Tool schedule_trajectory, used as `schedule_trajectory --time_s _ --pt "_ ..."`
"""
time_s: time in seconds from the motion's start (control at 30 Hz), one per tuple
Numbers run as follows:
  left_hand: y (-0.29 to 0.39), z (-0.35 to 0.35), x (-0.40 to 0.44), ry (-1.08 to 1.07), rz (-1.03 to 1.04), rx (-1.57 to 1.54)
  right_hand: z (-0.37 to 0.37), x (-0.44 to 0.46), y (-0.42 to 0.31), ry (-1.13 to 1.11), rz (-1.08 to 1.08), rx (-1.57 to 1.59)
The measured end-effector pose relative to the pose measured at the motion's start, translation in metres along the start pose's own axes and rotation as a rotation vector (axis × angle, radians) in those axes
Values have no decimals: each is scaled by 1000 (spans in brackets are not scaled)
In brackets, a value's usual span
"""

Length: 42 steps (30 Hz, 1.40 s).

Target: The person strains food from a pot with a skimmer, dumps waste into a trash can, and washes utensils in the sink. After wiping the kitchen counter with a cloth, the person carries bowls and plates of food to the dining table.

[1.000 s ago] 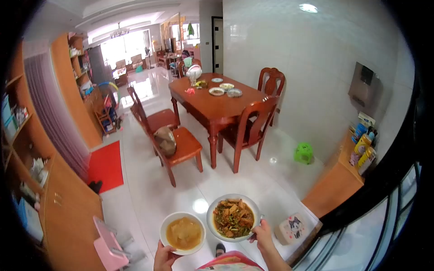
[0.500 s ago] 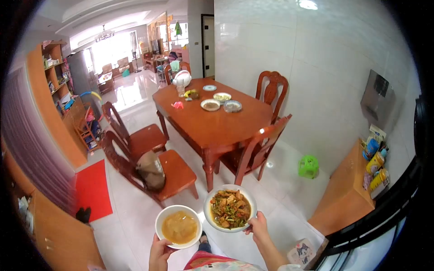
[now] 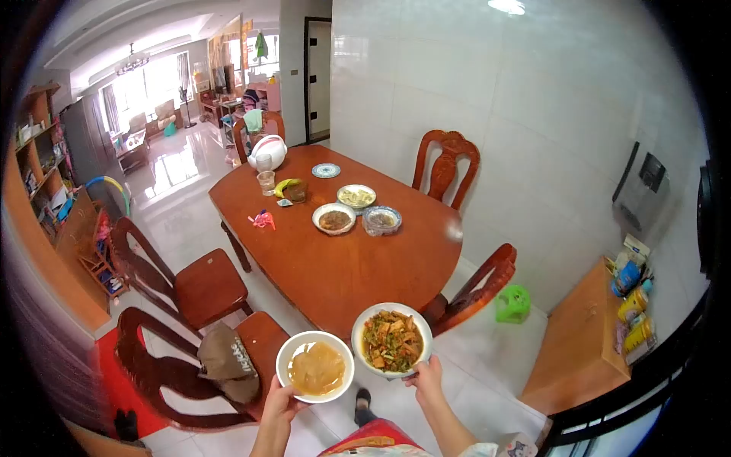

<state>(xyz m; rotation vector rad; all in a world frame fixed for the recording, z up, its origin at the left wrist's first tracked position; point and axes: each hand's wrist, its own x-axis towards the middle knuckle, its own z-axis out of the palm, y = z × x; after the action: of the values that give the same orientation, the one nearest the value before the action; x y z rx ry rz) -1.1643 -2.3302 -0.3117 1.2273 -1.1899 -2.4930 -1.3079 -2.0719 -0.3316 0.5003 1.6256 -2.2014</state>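
White bowl (image 3: 349,369) of brownish liquid with pale slices was in the left grip (image 3: 280,402), fingers closed on its lower-left side. Just beside it, the right grip (image 3: 426,379) was clamped on the lower-right edge of a plate (image 3: 358,336) of chunky food with green pieces. Both were held up in front of the body, the plate overlapping in view the near end of a wooden table (image 3: 381,274). Farther up that table, three dishes (image 3: 317,221) stood close together, with a small plate (image 3: 327,170) behind them and a yellow banana (image 3: 286,186) to their left. A brown bag (image 3: 228,362) rested on the nearest left-hand chair (image 3: 263,343); a green stool (image 3: 513,303) stood near the right wall.
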Motion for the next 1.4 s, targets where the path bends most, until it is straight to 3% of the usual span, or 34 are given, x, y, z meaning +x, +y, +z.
schedule_trajectory --time_s 0.07,0.17,0.5,0.83,1.03,1.1,1.23,1.3,1.37,1.4 --pt "9 15 32 24 -15 -119 15 38 9 5 22 18" --pt "26 42 97 46 43 -96 45 109 8 15 18 69" --pt "61 65 260 157 -89 43 108 267 27 69 87 76" --pt "100 81 355 64 -162 137 149 336 27 159 186 -14" --pt "127 93 390 43 -185 189 154 357 17 129 283 -206" --pt "141 96 399 35 -203 307 139 372 11 71 308 -396" --pt "161 66 452 -146 -245 700 97 456 23 306 -363 -897" --pt "174 97 467 -61 -4 592 115 494 -4 234 -140 -471" --pt "170 108 505 12 158 460 141 521 -28 217 45 -301" --pt "170 116 523 4 110 425 153 530 -37 205 137 -215"
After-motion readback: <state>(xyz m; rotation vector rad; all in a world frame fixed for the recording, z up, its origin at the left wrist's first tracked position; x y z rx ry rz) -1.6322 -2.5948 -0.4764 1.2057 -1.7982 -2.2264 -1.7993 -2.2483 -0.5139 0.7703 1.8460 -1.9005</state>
